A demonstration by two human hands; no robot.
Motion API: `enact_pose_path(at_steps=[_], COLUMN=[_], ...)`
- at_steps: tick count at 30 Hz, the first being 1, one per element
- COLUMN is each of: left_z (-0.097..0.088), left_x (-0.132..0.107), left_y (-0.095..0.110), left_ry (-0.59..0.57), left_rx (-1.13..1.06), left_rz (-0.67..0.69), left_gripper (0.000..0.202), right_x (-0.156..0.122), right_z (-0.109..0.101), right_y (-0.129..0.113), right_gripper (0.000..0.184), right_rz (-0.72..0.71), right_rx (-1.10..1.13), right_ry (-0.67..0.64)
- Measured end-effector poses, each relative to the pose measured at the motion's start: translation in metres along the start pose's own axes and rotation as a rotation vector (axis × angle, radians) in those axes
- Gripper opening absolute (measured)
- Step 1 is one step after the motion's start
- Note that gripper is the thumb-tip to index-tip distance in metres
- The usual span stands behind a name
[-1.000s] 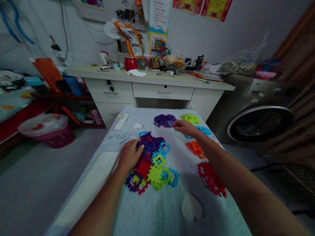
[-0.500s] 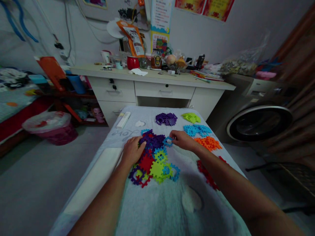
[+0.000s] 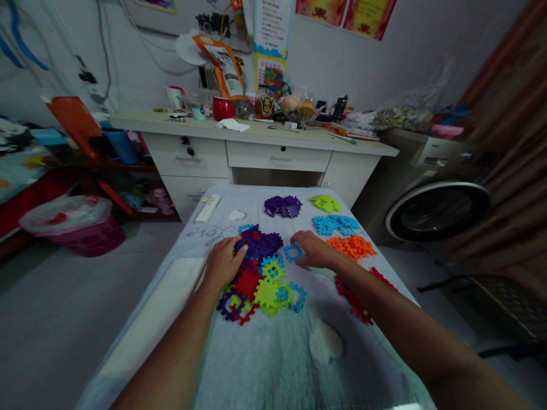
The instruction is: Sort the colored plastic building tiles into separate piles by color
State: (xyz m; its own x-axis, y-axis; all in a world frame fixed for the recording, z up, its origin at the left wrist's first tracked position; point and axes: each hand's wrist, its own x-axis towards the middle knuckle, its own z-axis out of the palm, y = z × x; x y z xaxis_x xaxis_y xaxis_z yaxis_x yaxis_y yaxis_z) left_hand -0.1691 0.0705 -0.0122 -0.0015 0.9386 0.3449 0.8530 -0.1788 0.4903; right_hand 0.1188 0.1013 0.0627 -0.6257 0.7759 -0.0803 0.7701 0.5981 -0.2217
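A mixed pile of square, gear-edged plastic building pieces in purple, red, green and blue lies mid-table, with purple pieces (image 3: 265, 244) at its far end and a red piece (image 3: 248, 283) nearer me. My left hand (image 3: 223, 262) rests against the pile's left side, thumb apart from the fingers, fingertips partly hidden by the purple pieces. Just right of the pile, my right hand (image 3: 311, 249) pinches a blue frame-shaped piece (image 3: 293, 252) by its right edge.
Sorted groups line the table's far and right sides: purple (image 3: 282, 206), green (image 3: 325, 203), blue (image 3: 335, 225), orange (image 3: 352, 247) and red (image 3: 354, 300). A white remote-like bar (image 3: 208, 209) lies at far left. Beyond stands a cluttered white desk (image 3: 280, 155); a washing machine (image 3: 436, 199) is at right.
My right hand has drawn the blue frame piece slightly away from the pile. My left hand stays against the pile. The whole view has shifted a little.
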Motion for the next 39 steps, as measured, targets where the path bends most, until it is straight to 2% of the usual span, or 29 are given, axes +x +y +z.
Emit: enact_pose_path(at_steps=[5,9,12,16,19,22,28,35,39], left_z=[0.000,0.000,0.000,0.001,0.002,0.001,0.000,0.000,0.000], left_x=[0.000,0.001,0.001,0.001,0.001,0.001,0.002,0.001,0.001], left_y=[0.000,0.000,-0.001,-0.002,-0.003,-0.003,-0.001,0.000,0.000], left_ry=[0.000,0.005,-0.001,-0.006,-0.005,-0.014,-0.013,-0.001,-0.014], left_rx=[0.009,0.009,0.003,0.010,0.010,0.006,0.015,0.011,0.015], left_rz=[0.007,0.007,0.001,0.002,0.003,0.004,-0.009,-0.009,-0.010], left_gripper=[0.048,0.049,0.050,0.050,0.049,0.050,0.050,0.047,0.049], right_x=[0.006,0.004,0.003,0.003,0.000,-0.002,-0.002,-0.005,-0.007], right_z=[0.006,-0.006,-0.025,-0.049,-0.058,-0.058,-0.047,-0.039,-0.039], right_y=[-0.001,0.010,0.039,0.093,0.126,0.143,0.155,0.164,0.164], right_gripper=[0.051,0.053,0.046,0.043,0.046,0.045,0.044,0.039,0.036], right_rz=[-0.023,-0.015,0.044,0.249,0.393,0.480,0.502,0.538,0.510], right_rx=[-0.021,-0.048,-0.047,-0.073,-0.079,-0.081,-0.114,-0.256,-0.201], right_ry=[-0.078,-0.036,0.054,0.105,0.097,0.081,0.082,0.112,0.110])
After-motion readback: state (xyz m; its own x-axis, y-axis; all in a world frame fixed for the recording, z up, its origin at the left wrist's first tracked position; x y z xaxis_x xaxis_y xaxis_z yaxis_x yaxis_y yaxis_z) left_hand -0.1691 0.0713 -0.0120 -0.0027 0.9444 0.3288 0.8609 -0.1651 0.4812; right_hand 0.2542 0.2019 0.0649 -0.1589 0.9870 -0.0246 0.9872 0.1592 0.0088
